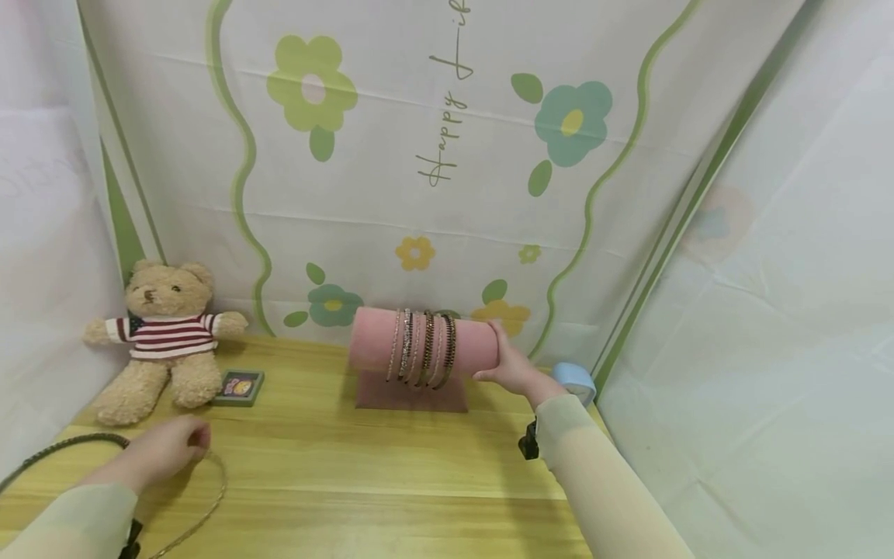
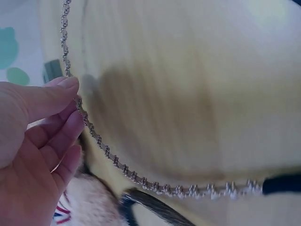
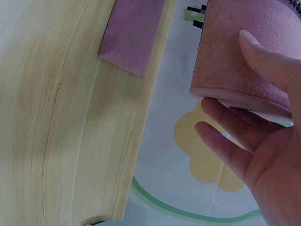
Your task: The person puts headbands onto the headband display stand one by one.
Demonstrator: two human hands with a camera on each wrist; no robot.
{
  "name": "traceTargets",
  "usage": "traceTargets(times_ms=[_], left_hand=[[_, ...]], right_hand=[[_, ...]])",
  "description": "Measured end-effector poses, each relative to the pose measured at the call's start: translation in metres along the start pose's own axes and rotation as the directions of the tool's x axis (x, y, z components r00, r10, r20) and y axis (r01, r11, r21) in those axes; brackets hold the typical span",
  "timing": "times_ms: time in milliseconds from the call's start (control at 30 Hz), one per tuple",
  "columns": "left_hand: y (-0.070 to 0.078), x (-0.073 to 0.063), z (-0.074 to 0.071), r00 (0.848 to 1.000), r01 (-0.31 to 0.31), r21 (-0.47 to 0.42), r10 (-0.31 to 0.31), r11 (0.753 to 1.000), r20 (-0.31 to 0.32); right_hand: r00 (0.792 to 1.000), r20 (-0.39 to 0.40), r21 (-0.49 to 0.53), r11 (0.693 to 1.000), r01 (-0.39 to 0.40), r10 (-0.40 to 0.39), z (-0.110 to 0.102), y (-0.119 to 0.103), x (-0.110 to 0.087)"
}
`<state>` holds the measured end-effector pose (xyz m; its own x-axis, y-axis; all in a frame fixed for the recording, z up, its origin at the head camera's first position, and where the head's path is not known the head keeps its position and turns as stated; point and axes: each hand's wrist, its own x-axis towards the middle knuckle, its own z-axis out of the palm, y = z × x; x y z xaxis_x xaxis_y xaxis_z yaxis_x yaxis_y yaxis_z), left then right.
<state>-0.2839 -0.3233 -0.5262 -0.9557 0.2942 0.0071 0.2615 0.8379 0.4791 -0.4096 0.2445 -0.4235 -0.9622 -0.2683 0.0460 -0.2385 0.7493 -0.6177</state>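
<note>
At the lower left, my left hand point(image 1: 170, 450) pinches a thin beaded headband point(image 2: 107, 151) between thumb and fingers. Its beaded strand curves away in a wide loop and joins a black band point(image 2: 282, 185) at one end in the left wrist view. Across the table stands a pink plush display roll point(image 1: 373, 338) on a flat base point(image 1: 412, 394), with several beaded bands point(image 1: 427, 349) around its middle. My right hand point(image 1: 515, 371) holds the roll's right end, the thumb on its curved side and the fingers point(image 3: 230, 120) by the end face.
A teddy bear point(image 1: 171, 334) in a striped sweater sits at the back left beside a small green-framed picture point(image 1: 240, 387). A dark braided band point(image 1: 70, 440) lies left of my left hand. A light blue round object point(image 1: 576, 380) stands at the right. Printed cloth walls point(image 1: 433, 210) enclose the table.
</note>
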Motion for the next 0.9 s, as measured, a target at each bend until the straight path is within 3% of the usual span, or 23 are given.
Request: traceTargets(times_ms=[400, 567, 633, 733, 900], left_hand=[[0.05, 0.027, -0.026, 1.0, 0.002, -0.159, 0.0, 0.987, 0.011], [0.079, 0.034, -0.041, 0.999, 0.004, -0.271, 0.007, 0.963, 0.04], [0.089, 0.036, -0.046, 0.998, 0.0, -0.335, 0.02, 0.942, 0.057], [0.1, 0.039, -0.05, 0.995, 0.01, -0.467, 0.037, 0.884, 0.09], [0.113, 0.045, -0.055, 0.988, 0.087, -0.665, 0.022, 0.742, 0.155]], right_hand=[[1.0, 0.002, -0.005, 1.0, 0.002, -0.002, 0.0, -0.001, 0.0], [1.0, 0.002, -0.007, 1.0, -0.004, 0.004, -0.001, -0.003, 0.0], [1.0, -0.001, -0.009, 1.0, -0.002, 0.002, 0.0, -0.004, 0.0], [1.0, -0.006, -0.011, 1.0, -0.003, 0.003, 0.0, -0.003, 0.0], [1.0, -0.01, -0.005, 1.0, -0.009, 0.009, 0.0, -0.003, -0.001]])
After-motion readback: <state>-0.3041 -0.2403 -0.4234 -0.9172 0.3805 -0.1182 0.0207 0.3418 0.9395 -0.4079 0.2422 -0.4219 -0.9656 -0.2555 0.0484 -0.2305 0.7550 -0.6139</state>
